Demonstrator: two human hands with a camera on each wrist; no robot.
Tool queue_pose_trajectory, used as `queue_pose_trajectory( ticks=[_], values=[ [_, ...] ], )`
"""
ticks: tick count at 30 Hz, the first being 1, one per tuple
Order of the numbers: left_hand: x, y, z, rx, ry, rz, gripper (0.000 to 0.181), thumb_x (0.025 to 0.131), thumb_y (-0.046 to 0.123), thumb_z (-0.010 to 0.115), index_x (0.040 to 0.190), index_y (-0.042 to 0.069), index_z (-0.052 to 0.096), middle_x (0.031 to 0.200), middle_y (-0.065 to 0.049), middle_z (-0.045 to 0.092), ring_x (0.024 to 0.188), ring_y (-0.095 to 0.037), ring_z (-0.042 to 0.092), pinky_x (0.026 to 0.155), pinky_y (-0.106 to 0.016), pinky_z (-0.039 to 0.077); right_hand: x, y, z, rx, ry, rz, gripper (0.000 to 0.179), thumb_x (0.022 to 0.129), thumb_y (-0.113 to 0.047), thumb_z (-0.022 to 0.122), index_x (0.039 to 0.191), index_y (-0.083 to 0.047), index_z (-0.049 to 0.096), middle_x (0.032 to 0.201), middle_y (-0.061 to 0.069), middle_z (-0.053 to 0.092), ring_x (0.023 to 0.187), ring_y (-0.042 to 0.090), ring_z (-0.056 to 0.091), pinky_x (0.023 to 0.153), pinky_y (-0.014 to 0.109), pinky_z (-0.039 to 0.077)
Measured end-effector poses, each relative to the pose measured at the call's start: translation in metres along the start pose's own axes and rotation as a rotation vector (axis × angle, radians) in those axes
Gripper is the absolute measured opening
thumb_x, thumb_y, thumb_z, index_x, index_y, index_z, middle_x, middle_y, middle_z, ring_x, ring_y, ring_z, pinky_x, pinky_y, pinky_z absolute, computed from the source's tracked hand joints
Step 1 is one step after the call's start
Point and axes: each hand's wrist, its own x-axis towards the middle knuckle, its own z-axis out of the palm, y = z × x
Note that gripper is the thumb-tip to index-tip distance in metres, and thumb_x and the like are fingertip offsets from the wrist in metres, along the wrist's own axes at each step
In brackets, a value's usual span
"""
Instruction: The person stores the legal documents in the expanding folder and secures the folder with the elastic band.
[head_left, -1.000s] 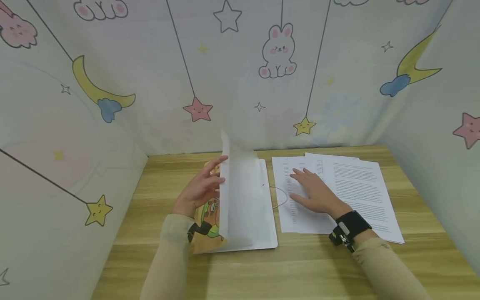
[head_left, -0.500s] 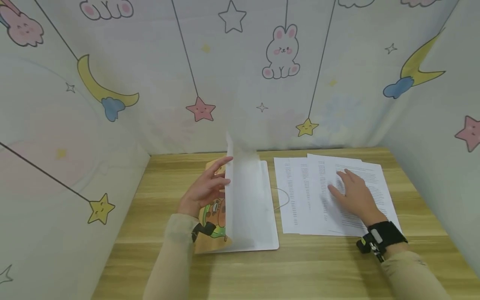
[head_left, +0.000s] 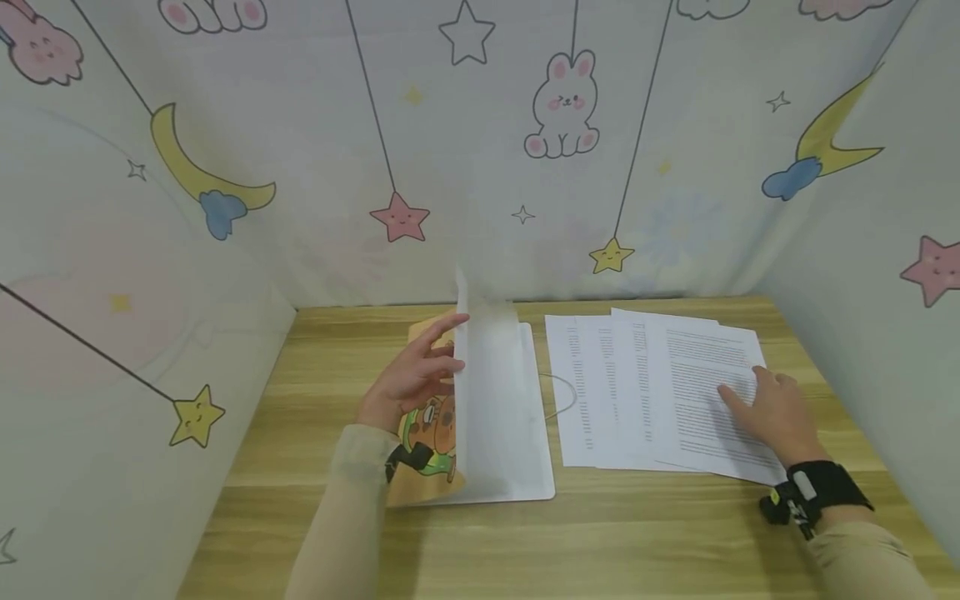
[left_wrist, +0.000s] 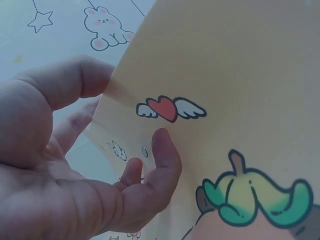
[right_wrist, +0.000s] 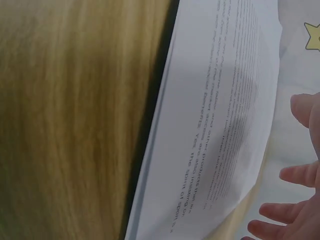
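Note:
A folder [head_left: 512, 433] lies on the table with its orange cartoon cover [head_left: 423, 417] raised nearly upright, white inside facing right. My left hand [head_left: 412, 379] holds this cover by its edge. In the left wrist view, some of its fingers reach past the edge while others lie on the outer face near a winged heart [left_wrist: 170, 109]. Several overlapping printed sheets [head_left: 675, 400] lie right of the folder. Over their right edge is my right hand [head_left: 780, 417], fingers spread and loosely bent, gripping nothing; the right wrist view shows its fingertips apart from the top page [right_wrist: 200, 125].
A thin elastic loop [head_left: 566, 396] sticks out from the folder's right edge onto the nearest sheet. The wooden table [head_left: 600, 550] meets printed cloth walls [head_left: 480, 167] at the back and both sides. A black band with a camera [head_left: 821, 487] sits on the right wrist.
My right hand has moved rightward across the printed sheets, from their left part to their right edge. The left hand keeps holding the cover up, almost unmoved.

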Motion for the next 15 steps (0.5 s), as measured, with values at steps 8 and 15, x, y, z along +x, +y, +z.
queue_pose_trajectory(
  ticks=[8,15],
  values=[
    [0.001,0.0,0.001,0.016,0.009,-0.003,0.075,0.099,-0.001,0.064,0.163,0.027,0.036,0.166,-0.013,0.02,0.084,-0.017,0.05,0.072,-0.036,0.049,-0.001,0.013,-0.005,-0.107,-0.141,0.138,0.097,0.096,-0.065,0.058,0.123,0.027,0.048,0.108,0.047,0.052,0.096,0.057,0.053,0.076,0.059,0.049],
    [0.002,-0.001,0.003,0.012,0.014,-0.015,0.076,0.099,-0.001,0.063,0.163,0.03,0.038,0.162,-0.015,0.02,0.083,-0.017,0.05,0.072,-0.036,0.047,0.001,0.018,-0.005,-0.166,-0.214,0.169,0.099,0.091,-0.07,0.061,0.11,0.027,0.049,0.095,0.038,0.056,0.092,0.054,0.052,0.078,0.057,0.042]
  ],
)
